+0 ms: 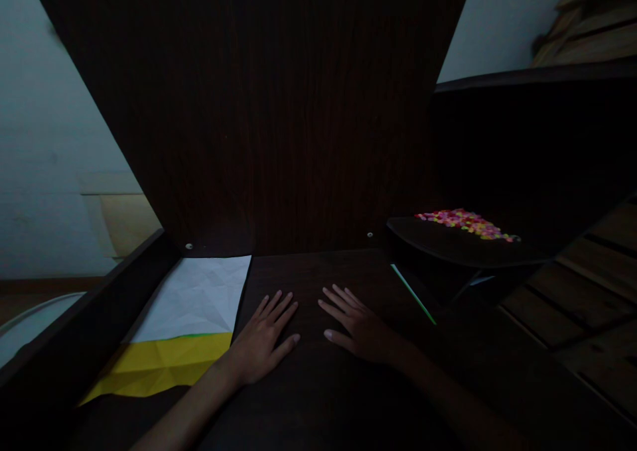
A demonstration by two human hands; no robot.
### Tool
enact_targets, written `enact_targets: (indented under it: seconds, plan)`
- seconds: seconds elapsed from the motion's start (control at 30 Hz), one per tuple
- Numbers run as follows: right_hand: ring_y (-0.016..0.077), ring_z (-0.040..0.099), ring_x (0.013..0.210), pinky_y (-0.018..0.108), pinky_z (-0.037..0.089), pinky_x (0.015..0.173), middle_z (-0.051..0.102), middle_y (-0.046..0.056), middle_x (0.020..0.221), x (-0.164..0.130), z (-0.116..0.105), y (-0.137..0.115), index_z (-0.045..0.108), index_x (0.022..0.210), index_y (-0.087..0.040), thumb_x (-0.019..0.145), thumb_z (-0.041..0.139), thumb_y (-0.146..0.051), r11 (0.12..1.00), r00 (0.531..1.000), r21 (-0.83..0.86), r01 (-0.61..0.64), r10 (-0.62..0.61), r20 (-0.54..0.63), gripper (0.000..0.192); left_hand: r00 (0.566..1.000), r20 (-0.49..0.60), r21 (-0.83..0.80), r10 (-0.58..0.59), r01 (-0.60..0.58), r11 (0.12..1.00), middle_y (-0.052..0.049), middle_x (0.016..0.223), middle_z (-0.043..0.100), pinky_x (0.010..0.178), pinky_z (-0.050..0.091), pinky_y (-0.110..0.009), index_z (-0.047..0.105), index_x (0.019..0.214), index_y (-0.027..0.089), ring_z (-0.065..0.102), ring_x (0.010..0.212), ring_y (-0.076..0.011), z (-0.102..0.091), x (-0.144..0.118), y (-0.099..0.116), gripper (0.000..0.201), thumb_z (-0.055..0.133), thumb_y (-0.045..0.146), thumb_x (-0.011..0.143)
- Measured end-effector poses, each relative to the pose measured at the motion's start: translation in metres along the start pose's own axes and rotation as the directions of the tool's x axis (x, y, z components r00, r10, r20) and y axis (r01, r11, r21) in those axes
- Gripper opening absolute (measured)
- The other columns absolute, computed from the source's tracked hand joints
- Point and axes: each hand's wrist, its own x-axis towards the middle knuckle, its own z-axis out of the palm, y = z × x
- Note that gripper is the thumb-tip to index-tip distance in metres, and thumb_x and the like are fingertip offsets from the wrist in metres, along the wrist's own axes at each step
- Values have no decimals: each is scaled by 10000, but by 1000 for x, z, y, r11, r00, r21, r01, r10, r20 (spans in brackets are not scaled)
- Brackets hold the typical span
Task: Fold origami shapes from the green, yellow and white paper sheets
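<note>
Both hands, left hand and right hand, are lying flat, holding nothing, on the tabletop; a sliding elbow might be crumpling the paper.

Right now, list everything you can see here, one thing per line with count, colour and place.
desk: one, dark brown wood, fills the lower middle, with a tall back panel behind it
white paper: one creased sheet, white, flat on the desk's left side
yellow paper: one creased sheet, yellow, partly under the near edge of the white paper
green-edged strip: one, thin, green and pale, lying at a slant right of the hands; too dim to tell what it is
side shelf: one, dark, right of the desk
small pieces: a heap, pink, yellow and orange, on the side shelf
left hand: one, flat on the desk, fingers spread, empty
right hand: one, flat on the desk, empty
</note>
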Motion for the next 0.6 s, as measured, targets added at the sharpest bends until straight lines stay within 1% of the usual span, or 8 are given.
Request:
enact_targets:
  seconds: [0.23,0.5,0.6]
  plan:
    - [295,151,1497,536,169,1207,239,94,1607,0,-1,0,340,1518,-226,971,485,-517,1000,1000,-7,-1,1,1,637,998,50,1,-32,32,999,-91,1603,266,1186,228,-566,315,1523,210,193,1485,-302,-2,1,2,619,348,543,1002]
    - [292,131,1501,541,163,1207,212,81,1616,1,0,1,316,1527,-246,977,468,-518,1000,1000,-3,4,-4,8,632,1000,6,26,-4,4,1000,-82,1594,298,1182,251,-550,315,1522,244,226,1477,-299,2,0,-1,602,370,537,999]
    - [295,132,1501,538,164,1207,218,84,1614,1,1,1,325,1524,-239,975,470,-521,1000,1000,-2,0,0,8,634,1000,12,25,-6,6,1000,-84,1595,294,1183,250,-546,314,1523,237,224,1478,-296,2,0,0,605,362,539,1001]
